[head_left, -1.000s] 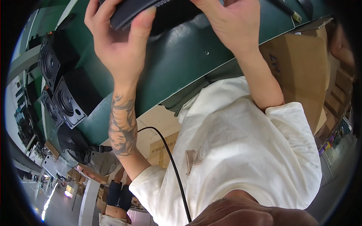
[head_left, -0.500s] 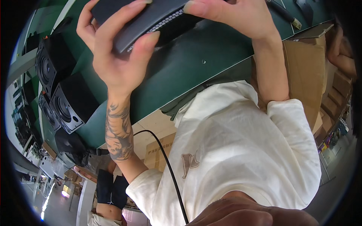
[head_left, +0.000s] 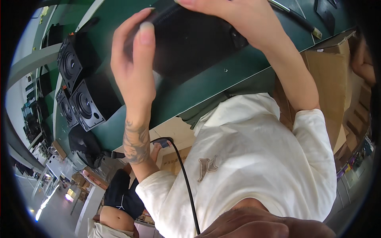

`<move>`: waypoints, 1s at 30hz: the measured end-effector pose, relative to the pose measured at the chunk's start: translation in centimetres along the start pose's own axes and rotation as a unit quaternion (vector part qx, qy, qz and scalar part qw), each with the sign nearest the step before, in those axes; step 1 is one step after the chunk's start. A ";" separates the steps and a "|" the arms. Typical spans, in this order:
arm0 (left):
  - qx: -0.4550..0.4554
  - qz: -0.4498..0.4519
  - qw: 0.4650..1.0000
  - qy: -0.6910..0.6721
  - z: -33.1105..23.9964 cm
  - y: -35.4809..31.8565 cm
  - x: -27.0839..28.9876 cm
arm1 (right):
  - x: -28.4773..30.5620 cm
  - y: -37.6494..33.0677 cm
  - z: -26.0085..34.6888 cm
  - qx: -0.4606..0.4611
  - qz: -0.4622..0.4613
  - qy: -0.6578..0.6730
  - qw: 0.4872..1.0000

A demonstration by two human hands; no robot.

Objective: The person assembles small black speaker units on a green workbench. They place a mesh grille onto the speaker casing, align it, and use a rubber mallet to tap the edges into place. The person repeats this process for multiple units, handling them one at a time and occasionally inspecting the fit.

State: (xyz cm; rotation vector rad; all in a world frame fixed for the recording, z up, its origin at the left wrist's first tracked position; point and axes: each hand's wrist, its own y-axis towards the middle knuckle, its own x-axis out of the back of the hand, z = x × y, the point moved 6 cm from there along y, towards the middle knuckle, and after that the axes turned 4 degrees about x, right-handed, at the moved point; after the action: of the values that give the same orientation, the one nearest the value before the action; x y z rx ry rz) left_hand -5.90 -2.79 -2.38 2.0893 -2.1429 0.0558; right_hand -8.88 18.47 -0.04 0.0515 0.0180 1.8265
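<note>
Between my hands is a black speaker box [head_left: 190,51], its upper part cut off by the top of the view. It is tilted over the green workbench [head_left: 178,99], and a dark, smooth side faces me. My left hand [head_left: 137,63] grips its left edge, thumb on the near side and fingers round the back. At the upper right my right hand [head_left: 254,23] holds the far edge, with most of its fingers out of view. A dark recess shows near the right end of the box.
Several black speakers [head_left: 85,101] stand at the left of the bench, beside a black mesh bag [head_left: 84,144]. A brush [head_left: 299,20] and a flat black piece [head_left: 326,16] lie at the upper right. Cardboard [head_left: 327,79] stands at the right. Another person [head_left: 121,198] is at lower left.
The speaker box has been turned, so its mesh-lined edge has moved up and away and a broad dark side now shows. My left hand has shifted right with it.
</note>
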 end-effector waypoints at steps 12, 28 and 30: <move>0.086 -0.120 0.967 -0.209 3.8 2.9 0.7 | -1.6 5.2 -2.2 -0.097 0.027 0.063 0.993; 0.082 -0.084 0.951 -0.286 4.3 3.8 0.5 | 10.0 -1.6 -1.6 0.121 0.184 -0.658 0.720; 0.080 -0.080 0.951 -0.287 4.3 3.9 0.4 | 10.8 -2.2 -3.4 0.121 0.167 -0.633 0.746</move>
State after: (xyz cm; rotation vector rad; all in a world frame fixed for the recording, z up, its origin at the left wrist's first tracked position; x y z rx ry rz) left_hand -10.17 -3.57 -6.29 2.6185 -2.3063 -0.4712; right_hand -9.65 29.52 -3.27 1.5549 -0.7569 1.7757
